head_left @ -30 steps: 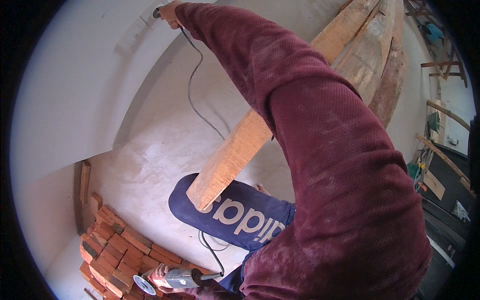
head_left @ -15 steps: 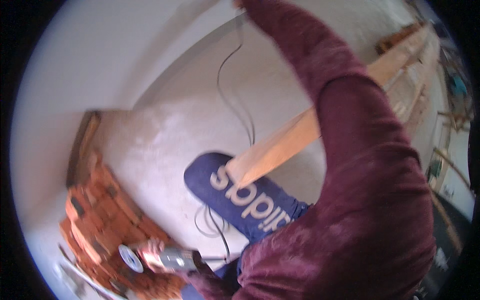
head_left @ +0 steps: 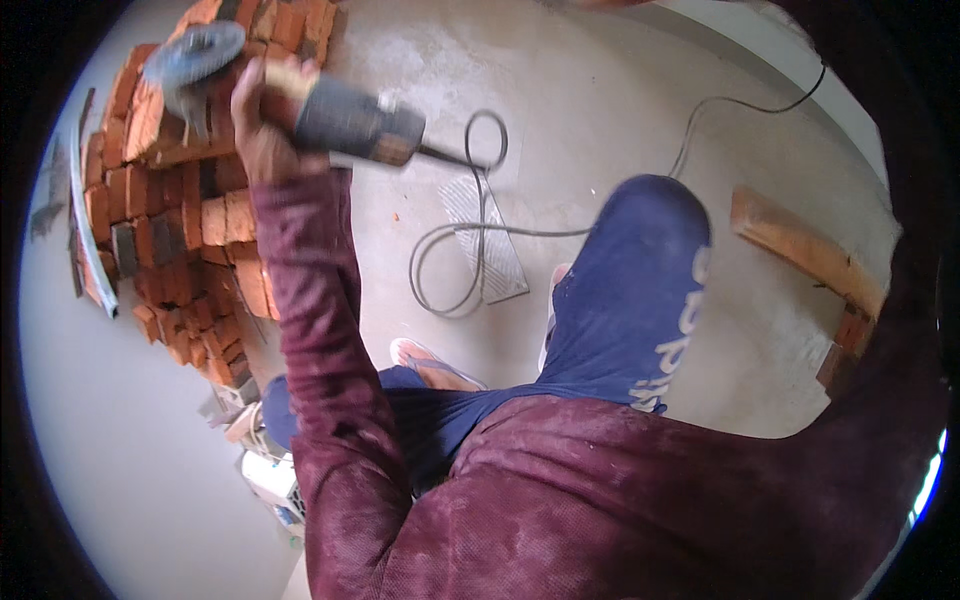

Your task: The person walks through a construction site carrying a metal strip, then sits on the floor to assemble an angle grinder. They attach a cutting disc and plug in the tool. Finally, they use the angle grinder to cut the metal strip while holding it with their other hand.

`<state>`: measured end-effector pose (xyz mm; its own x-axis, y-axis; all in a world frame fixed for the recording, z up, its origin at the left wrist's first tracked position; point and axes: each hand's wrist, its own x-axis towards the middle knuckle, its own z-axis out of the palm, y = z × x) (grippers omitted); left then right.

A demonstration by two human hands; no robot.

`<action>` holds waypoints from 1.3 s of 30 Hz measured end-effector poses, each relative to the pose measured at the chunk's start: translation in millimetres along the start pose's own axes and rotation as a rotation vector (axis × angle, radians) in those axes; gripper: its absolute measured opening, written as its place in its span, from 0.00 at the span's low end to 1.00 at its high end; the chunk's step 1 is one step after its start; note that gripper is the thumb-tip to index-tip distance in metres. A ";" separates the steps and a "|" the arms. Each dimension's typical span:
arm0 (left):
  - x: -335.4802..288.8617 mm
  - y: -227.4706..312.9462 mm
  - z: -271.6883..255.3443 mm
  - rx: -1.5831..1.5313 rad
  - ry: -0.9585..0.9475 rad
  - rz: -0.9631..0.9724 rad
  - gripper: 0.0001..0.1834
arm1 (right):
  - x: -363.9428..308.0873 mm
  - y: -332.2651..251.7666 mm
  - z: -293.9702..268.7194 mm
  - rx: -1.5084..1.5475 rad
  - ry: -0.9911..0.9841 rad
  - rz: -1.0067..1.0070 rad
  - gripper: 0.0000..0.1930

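My left hand point(head_left: 265, 135) is wrapped around the body of an angle grinder point(head_left: 350, 118), raised in front of the brick stack at the upper left. The grinder's disc point(head_left: 205, 50) faces up and left, looking slightly smeared by motion. From its rear end a dark power cord point(head_left: 440, 232) drops to the floor in loops and passes behind my knee. My right arm reaches up along the right rim. Only a skin-coloured sliver, apparently my right hand point(head_left: 603, 3), shows at the top edge; its fingers are cut off from view.
Stacked red bricks point(head_left: 150, 205) stand by the left wall, beside a pale curved strip point(head_left: 88, 215). A ridged flat piece point(head_left: 495, 245) lies on the floor under the cord. A wooden plank point(head_left: 805, 245) and some bricks point(head_left: 848, 345) lie at the right. White items point(head_left: 268, 478) sit lower left.
The view has swung, so the brick stack and grinder now appear higher up. My left arm has stretched forward with the grinder still held. The right arm has shifted toward the right rim.
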<state>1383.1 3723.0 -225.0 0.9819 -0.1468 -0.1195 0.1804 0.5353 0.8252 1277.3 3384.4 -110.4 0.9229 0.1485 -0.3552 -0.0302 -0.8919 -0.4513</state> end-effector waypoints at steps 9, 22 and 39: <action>23.4 0.0 -30.5 0.139 -0.216 0.261 0.15 | 150.7 -154.9 189.9 0.160 0.871 -0.254 0.30; -3.9 -34.8 -40.3 -0.530 -0.426 -0.041 0.44 | 113.8 -155.1 173.4 0.165 0.547 -0.074 0.38; 10.4 -45.2 -85.2 -0.551 -0.299 -0.039 0.43 | 148.5 -182.3 196.5 0.220 0.455 -0.105 0.39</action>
<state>1390.0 3768.1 -310.6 0.9300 -0.3584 0.0818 0.2968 0.8634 0.4080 1344.5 3653.0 -241.7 0.9974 -0.0124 0.0711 0.0364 -0.7636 -0.6446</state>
